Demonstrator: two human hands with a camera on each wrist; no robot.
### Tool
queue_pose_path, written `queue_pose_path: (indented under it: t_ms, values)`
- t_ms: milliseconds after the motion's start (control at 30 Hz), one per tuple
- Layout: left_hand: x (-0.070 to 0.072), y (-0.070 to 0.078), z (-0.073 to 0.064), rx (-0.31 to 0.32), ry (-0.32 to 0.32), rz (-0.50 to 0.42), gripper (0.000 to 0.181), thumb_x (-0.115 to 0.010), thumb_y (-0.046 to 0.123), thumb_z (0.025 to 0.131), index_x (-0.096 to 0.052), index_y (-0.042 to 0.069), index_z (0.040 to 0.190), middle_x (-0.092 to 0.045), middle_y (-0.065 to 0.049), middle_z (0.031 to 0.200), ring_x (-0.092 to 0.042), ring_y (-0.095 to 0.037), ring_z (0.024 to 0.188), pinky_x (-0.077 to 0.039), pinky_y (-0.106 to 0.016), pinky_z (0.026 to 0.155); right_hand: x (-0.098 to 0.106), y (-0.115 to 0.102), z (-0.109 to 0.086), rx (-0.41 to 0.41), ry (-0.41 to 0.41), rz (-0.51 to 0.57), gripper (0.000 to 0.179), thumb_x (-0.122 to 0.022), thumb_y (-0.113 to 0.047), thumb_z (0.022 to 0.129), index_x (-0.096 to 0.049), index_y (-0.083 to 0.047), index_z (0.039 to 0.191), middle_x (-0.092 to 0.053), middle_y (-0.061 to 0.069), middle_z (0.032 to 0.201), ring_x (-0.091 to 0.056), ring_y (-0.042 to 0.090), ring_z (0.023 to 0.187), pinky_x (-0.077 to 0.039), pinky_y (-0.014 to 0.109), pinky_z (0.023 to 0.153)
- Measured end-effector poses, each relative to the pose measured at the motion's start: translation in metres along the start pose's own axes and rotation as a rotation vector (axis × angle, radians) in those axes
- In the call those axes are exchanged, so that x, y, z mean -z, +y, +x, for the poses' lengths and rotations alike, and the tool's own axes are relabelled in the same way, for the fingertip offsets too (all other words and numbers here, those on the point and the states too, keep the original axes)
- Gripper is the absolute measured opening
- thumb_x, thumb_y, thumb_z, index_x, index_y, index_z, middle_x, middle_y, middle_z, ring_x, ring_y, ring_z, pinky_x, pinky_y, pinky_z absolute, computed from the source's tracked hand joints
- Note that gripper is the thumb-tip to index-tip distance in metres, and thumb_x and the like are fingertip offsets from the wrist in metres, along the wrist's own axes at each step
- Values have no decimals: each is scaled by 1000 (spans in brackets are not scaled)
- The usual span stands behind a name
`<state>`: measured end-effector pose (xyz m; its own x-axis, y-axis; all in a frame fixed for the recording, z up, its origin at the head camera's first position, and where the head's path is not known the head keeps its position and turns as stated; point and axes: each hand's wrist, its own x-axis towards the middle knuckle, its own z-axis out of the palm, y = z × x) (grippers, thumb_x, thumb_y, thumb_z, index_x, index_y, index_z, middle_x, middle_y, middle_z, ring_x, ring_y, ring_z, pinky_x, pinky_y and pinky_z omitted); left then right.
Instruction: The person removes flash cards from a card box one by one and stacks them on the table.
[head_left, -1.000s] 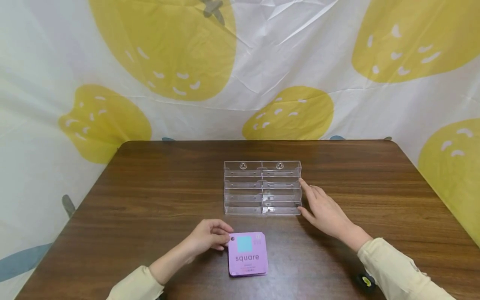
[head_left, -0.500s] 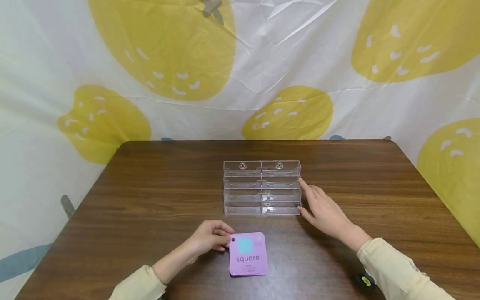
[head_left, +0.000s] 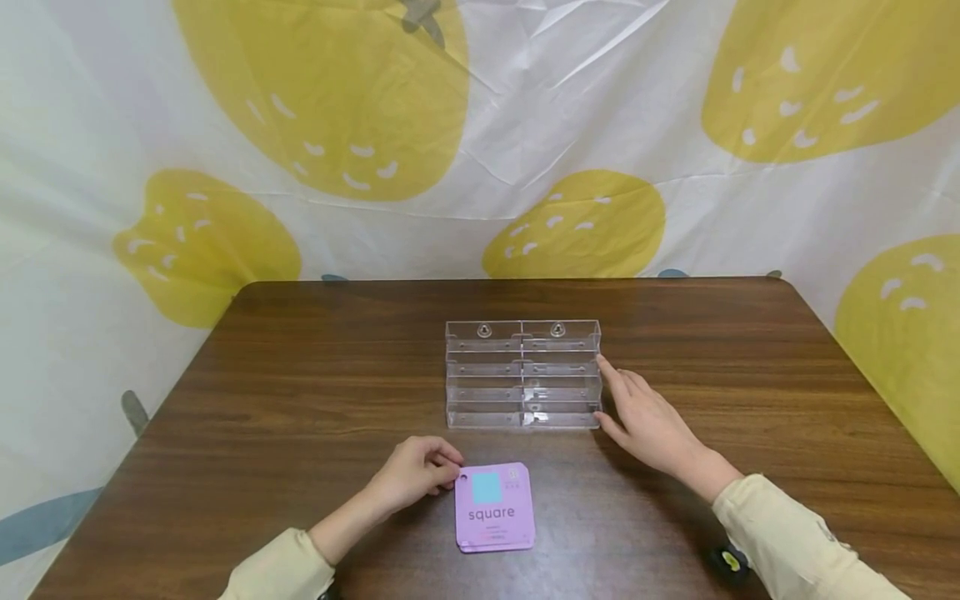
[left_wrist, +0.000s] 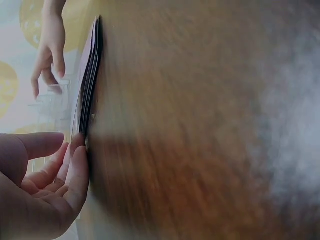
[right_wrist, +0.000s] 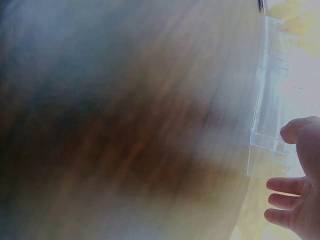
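A stack of purple cards lies on the table, its top card printed with a turquoise square and the word "square". The left hand touches the stack's upper left corner, fingers loosely bent. In the left wrist view its fingertips sit at the edge of the card stack, the thumb raised apart from them. Behind the cards stands a clear plastic rack with two columns of tiered compartments. Against the rack's right side the right hand rests, index finger extended along it and thumb at the front corner.
The dark wood table ends at a back edge before a white cloth with yellow lemon prints. Near the right sleeve is a small black item with a yellow mark.
The left hand has shifted very slightly at the card stack's corner. The right hand stays at the rack's side, and rack and cards are otherwise in place.
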<state>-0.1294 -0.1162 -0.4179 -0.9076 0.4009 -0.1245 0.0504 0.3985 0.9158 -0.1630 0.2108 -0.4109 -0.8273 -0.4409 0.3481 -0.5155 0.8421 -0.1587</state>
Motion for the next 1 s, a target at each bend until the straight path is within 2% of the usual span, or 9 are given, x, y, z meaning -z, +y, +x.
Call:
queue_pose_path:
  t_ms: [267,333,400,467,600,700,800,1000]
  values:
    - [2,0,0,2,17,33,11,-61,1,81,-63,-5,91,-66,-14,78,-63,-19,63,-52,-30,53,0,0,1,-12,-15,1,73,-65,-17,82,-22,5,138,-52,26,117,-48,36,108,-42,47,89]
    - [3,0,0,-15,21,52,11,-61,1,81,-63,-4,91,-66,-12,77,-62,-17,62,-51,-28,52,0,0,1,-12,-16,0,73,-64,-17,82,-23,5,138,-52,26,117,-48,36,108,-42,47,89]
    - [4,-1,0,-54,45,111,10,-61,1,81,-64,-3,89,-65,-10,75,-61,-14,59,-49,-24,50,0,0,1,-10,-16,-3,73,-64,-17,82,-23,5,138,-52,26,117,-49,36,108,-42,47,89]
    - [5,-1,-1,-114,102,216,8,-61,0,81,-64,0,88,-65,-6,74,-59,-11,59,-48,-22,51,0,1,1,0,-14,-13,73,-65,-17,82,-23,6,138,-53,26,115,-49,36,107,-41,48,90]
    - [7,-1,-3,-251,286,467,9,-64,1,79,-65,7,86,-65,0,79,-58,-9,66,-47,-23,59,0,2,1,30,-2,-42,75,-66,-18,81,-22,7,137,-55,26,112,-51,37,104,-38,49,92]
    - [12,-1,-5,-329,393,580,13,-65,1,79,-66,9,89,-66,-1,85,-60,-11,75,-50,-28,66,0,4,-1,35,1,-62,77,-66,-20,81,-21,5,138,-54,26,111,-50,37,105,-37,51,93]
    - [19,0,-6,-372,444,633,16,-65,1,79,-66,9,93,-66,-2,90,-63,-15,82,-52,-32,71,1,4,-2,25,-15,-70,79,-66,-23,81,-20,3,139,-52,26,115,-47,39,108,-35,54,93]
    - [39,0,-7,-430,490,760,22,-65,5,80,-65,6,102,-64,-10,105,-62,-25,96,-51,-39,78,6,6,-4,-9,-61,-91,82,-64,-29,83,-16,2,141,-44,27,126,-39,43,117,-29,58,97]
